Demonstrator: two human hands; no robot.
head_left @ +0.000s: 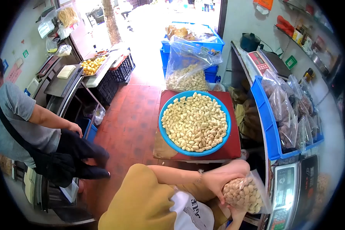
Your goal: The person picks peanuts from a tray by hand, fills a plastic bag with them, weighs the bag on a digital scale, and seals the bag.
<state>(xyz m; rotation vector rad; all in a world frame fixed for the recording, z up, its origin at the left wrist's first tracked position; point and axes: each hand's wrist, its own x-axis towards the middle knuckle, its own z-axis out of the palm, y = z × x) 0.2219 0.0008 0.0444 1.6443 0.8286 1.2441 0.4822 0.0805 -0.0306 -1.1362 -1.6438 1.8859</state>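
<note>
A clear plastic bag of tan, shelled-looking nuts [244,194] is held low at the right, above my lap. My left hand [217,181], with a watch at its wrist, reaches across and grips the bag's upper left side, fingers curled round it. From below, my right hand [237,213] clasps the bag's lower edge; part of it is hidden behind the bag. Just beyond my hands, a round blue basin [229,126] heaped with pale peanuts in their shells [194,120] rests on a red-topped stand [234,143].
Behind the basin stands a large open bag of peanuts [188,78], with blue crates [215,46] beyond. To the right are a digital scale [285,188] and a blue tray [265,119] of bagged goods. Another person [30,122] stands at the left, beside shelves.
</note>
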